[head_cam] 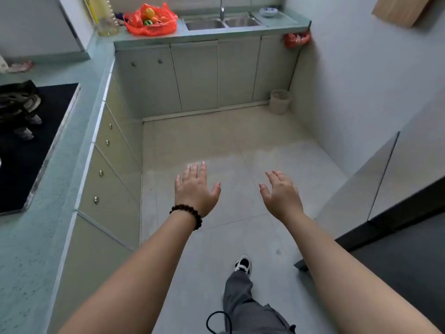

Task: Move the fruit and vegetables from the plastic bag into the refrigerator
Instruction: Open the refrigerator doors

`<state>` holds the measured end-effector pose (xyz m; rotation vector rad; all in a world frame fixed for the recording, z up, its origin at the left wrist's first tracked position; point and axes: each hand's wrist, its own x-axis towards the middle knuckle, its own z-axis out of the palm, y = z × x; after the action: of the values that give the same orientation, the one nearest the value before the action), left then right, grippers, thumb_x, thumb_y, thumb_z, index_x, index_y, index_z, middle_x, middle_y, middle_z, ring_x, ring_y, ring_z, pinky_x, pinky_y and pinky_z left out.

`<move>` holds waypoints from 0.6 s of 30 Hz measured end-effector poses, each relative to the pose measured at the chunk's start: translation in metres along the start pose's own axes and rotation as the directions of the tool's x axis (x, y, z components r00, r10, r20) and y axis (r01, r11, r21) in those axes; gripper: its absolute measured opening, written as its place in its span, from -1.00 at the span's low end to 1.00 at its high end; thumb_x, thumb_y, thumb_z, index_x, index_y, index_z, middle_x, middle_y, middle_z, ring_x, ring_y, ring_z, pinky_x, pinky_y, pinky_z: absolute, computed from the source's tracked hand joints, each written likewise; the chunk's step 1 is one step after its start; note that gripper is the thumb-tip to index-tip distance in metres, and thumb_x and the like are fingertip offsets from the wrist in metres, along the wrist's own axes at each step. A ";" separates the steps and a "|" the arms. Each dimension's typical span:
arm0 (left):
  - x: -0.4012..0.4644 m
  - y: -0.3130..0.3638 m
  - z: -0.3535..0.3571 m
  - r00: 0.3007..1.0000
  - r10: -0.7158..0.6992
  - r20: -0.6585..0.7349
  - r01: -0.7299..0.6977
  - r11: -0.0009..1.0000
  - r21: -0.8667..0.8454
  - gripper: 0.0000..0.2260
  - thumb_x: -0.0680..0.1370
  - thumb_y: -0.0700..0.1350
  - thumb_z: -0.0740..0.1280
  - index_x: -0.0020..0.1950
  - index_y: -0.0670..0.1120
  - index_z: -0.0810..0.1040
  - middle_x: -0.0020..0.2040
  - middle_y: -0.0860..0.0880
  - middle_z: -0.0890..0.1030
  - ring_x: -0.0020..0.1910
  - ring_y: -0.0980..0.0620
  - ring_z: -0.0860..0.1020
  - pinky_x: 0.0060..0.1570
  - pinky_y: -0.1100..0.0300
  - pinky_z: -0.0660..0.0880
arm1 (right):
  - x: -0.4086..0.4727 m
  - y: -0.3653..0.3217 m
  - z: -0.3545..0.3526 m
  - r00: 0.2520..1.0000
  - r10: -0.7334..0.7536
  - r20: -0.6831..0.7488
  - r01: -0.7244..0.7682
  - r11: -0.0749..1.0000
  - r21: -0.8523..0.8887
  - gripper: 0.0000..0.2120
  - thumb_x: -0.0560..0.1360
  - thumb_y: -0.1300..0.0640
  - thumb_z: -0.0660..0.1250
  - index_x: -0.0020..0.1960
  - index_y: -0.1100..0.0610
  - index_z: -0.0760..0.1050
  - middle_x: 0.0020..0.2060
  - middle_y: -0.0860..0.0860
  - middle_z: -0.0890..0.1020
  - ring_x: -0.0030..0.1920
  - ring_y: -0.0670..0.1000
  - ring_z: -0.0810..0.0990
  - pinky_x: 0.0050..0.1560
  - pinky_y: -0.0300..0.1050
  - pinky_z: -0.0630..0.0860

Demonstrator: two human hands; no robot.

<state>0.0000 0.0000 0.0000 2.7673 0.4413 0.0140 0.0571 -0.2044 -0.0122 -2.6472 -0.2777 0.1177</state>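
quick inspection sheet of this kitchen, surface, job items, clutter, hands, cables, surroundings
surface: pale green L-shaped countertop over cabinets, double steel sink at the far end.
job's things: red plastic bag on the counter left of the sink, open, with yellow, orange and green produce inside; steel-fronted refrigerator at right, doors closed.
clutter: clear oil bottle beside the bag, black cooktop with a burner, small bowl right of the sink.
hands: left hand and right hand open, empty, held out over the floor.
cables: black cord loop by the trouser leg.
surroundings: grey tiled floor, pale bin in the corner, second red bag hanging at the counter end.
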 end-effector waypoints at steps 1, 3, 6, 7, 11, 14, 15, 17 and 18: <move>0.015 0.004 0.004 1.000 0.006 0.006 -0.006 1.000 0.007 -0.39 0.58 0.17 0.06 0.55 -0.06 -0.01 0.56 -0.05 0.06 0.54 -0.02 -0.02 0.49 -0.04 -0.08 | 0.013 0.006 0.001 1.000 0.015 -0.012 -0.015 1.000 0.003 -0.53 0.58 -0.01 0.12 0.44 0.13 0.24 0.46 0.11 0.27 0.48 0.08 0.15 0.43 0.04 0.12; 0.050 0.013 0.014 1.000 0.009 0.017 -0.010 1.000 0.021 -0.39 0.58 0.18 0.06 0.55 -0.05 -0.01 0.56 -0.05 0.06 0.54 -0.02 -0.02 0.49 -0.04 -0.08 | 0.044 0.021 0.004 0.999 0.046 -0.025 -0.046 0.999 0.004 -0.53 0.58 -0.01 0.12 0.44 0.13 0.24 0.45 0.11 0.27 0.48 0.08 0.15 0.42 0.04 0.12; 0.112 0.038 0.025 0.998 0.042 0.042 -0.043 0.999 0.026 -0.38 0.58 0.18 0.06 0.55 -0.04 -0.02 0.56 -0.05 0.05 0.54 -0.01 -0.03 0.49 -0.03 -0.10 | 0.102 0.038 0.003 0.997 0.077 0.000 -0.077 0.997 0.023 -0.53 0.58 -0.01 0.11 0.44 0.14 0.24 0.45 0.11 0.27 0.47 0.08 0.16 0.42 0.03 0.13; 0.135 0.049 0.029 0.997 0.052 0.049 -0.053 0.998 0.029 -0.38 0.58 0.18 0.06 0.55 -0.04 -0.02 0.56 -0.05 0.05 0.54 -0.01 -0.04 0.49 -0.03 -0.10 | 0.124 0.044 0.001 0.996 0.084 0.000 -0.084 0.996 0.030 -0.53 0.58 0.00 0.12 0.44 0.15 0.24 0.45 0.12 0.28 0.47 0.09 0.16 0.42 0.03 0.13; 0.223 0.108 0.033 0.990 0.117 0.072 -0.121 0.992 0.045 -0.37 0.57 0.19 0.06 0.55 -0.03 -0.03 0.57 -0.04 0.04 0.54 0.00 -0.05 0.49 -0.04 -0.10 | 0.201 0.066 -0.017 0.995 0.098 0.002 -0.098 0.994 0.048 -0.53 0.57 0.01 0.13 0.43 0.16 0.26 0.44 0.12 0.29 0.46 0.09 0.18 0.42 0.01 0.15; 0.279 0.153 0.033 0.983 0.175 0.061 -0.177 0.984 0.032 -0.37 0.57 0.19 0.06 0.55 -0.03 -0.04 0.56 -0.04 0.05 0.54 0.00 -0.05 0.49 -0.04 -0.09 | 0.251 0.083 -0.032 0.995 0.102 0.003 -0.102 0.993 0.051 -0.53 0.57 0.01 0.13 0.44 0.16 0.25 0.45 0.12 0.27 0.48 0.08 0.16 0.45 -0.02 0.11; 0.295 0.164 0.033 0.980 0.189 0.055 -0.191 0.981 0.029 -0.37 0.57 0.19 0.06 0.55 -0.03 -0.04 0.56 -0.04 0.05 0.54 0.01 -0.05 0.49 -0.03 -0.09 | 0.265 0.089 -0.036 0.994 0.110 -0.002 -0.109 0.993 0.051 -0.53 0.57 0.01 0.13 0.44 0.15 0.25 0.45 0.12 0.27 0.48 0.07 0.15 0.45 -0.02 0.11; 0.323 0.181 0.035 0.977 0.207 0.055 -0.209 0.977 0.028 -0.36 0.57 0.19 0.06 0.55 -0.04 -0.05 0.56 -0.03 0.05 0.54 0.01 -0.05 0.50 -0.02 -0.09 | 0.291 0.100 -0.043 0.991 0.132 -0.006 -0.132 0.990 0.055 -0.53 0.57 0.00 0.13 0.44 0.14 0.25 0.46 0.11 0.27 0.48 0.07 0.15 0.45 -0.01 0.12; 0.336 0.190 0.036 0.975 0.216 0.060 -0.217 0.976 0.027 -0.36 0.57 0.19 0.07 0.55 -0.04 -0.05 0.56 -0.03 0.05 0.54 0.01 -0.06 0.50 -0.02 -0.09 | 0.303 0.106 -0.046 0.989 0.147 -0.006 -0.146 0.987 0.060 -0.53 0.57 0.00 0.12 0.44 0.14 0.24 0.46 0.11 0.26 0.48 0.06 0.15 0.45 -0.01 0.12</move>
<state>0.3795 -0.0794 0.0142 2.8273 0.1246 -0.0197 0.3772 -0.2514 -0.0311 -2.6064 -0.0750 0.1575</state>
